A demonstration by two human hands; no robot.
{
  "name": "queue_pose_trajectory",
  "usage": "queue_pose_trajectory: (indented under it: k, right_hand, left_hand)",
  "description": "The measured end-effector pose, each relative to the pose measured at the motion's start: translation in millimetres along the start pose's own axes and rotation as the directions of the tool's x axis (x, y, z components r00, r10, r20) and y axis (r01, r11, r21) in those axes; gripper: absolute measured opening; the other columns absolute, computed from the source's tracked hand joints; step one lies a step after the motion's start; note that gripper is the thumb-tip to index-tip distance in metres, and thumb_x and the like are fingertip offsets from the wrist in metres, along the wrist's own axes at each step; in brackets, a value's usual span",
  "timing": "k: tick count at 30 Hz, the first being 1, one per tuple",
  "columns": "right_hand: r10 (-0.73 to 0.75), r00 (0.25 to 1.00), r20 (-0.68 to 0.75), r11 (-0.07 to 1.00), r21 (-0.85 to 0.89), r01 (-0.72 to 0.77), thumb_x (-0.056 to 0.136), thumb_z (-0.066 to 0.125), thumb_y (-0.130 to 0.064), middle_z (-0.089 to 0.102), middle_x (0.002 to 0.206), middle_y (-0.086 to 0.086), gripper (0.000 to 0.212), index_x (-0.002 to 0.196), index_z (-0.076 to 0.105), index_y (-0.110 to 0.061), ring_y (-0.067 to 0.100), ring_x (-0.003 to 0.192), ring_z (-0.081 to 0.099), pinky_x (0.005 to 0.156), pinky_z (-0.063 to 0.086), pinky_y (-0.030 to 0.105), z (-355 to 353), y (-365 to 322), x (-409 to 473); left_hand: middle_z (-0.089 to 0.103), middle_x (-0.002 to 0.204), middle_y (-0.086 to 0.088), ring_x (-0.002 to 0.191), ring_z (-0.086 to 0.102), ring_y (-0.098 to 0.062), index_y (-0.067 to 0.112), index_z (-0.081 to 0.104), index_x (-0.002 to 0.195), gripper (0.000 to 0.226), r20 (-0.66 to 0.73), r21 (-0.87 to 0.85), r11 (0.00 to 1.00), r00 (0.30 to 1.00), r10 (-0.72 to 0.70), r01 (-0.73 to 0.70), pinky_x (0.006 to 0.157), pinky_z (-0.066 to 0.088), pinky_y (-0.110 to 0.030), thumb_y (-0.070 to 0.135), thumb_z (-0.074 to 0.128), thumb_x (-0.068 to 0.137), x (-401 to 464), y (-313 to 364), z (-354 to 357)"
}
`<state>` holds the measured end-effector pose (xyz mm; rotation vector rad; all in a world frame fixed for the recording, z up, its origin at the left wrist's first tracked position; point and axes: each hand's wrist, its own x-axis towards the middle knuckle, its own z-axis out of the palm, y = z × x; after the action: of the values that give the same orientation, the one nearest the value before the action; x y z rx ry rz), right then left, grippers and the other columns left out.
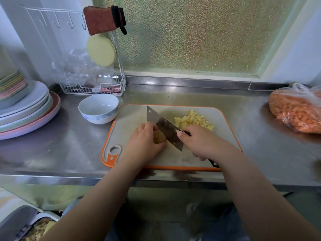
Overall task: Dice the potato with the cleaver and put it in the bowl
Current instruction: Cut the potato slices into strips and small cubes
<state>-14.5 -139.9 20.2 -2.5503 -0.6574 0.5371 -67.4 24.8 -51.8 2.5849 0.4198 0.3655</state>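
— Where's the potato right now?

— The uncut piece of potato point(159, 137) sits on the cutting board point(128, 119), toward its left half. The left hand point(145, 141) covers most of it, fingers curled over the top and the thumb against its near side, pinning it to the board.

— And the cleaver?

— The cleaver point(164, 126) is in the right hand point(199, 141), which is wrapped around the dark handle, with the thumb lying on the flat of the blade near its heel. The blade runs diagonally across the board, its face right against the left hand's knuckles and the exposed side of the potato. I can't quite tell whether the edge is already into the flesh or just resting on it; the hands hide that spot.

— Anything diced so far?

— Yes, a pile of diced potato point(193, 120) lies on the board behind the right hand, on the far side of the blade.

— And the bowl?

— The white bowl point(98, 108) stands on the steel counter point(243, 110), just beside the board's far left corner. A stack of plates point(29, 112) sits further left, and a plastic bag of orange food point(297, 110) lies well off to the right.
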Motion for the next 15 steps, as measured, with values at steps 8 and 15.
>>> queue_pose_trajectory:
  k: [8,15]
  right_hand:
    - [-0.008,1.000,0.021,0.984,-0.179,0.012,0.099,0.032,-0.048,0.057,0.076,0.001,0.030,0.095,0.047,-0.023,0.023,0.063,0.066,0.069,0.059,0.042,-13.6,6.1,-10.0]
    - [-0.053,0.992,-0.111,0.978,-0.207,0.029,0.100,0.033,-0.038,0.058,0.080,0.003,0.033,0.091,0.056,-0.017,0.022,0.076,0.058,0.069,0.051,0.038,0.7,18.7,-2.4]
  left_hand:
    - [0.043,0.112,0.009,0.096,0.044,-0.009,0.027,0.045,0.110,0.046,-0.016,-0.095,0.993,0.997,0.075,-0.076,0.080,0.033,-0.020,0.046,0.070,0.076,-18.6,19.1,13.3]
    - [0.050,0.110,0.007,0.100,0.053,-0.015,0.032,0.053,0.098,0.031,0.016,-0.227,0.970,0.995,0.097,-0.091,0.089,0.046,-0.030,0.026,0.074,0.075,-10.3,5.8,6.9]
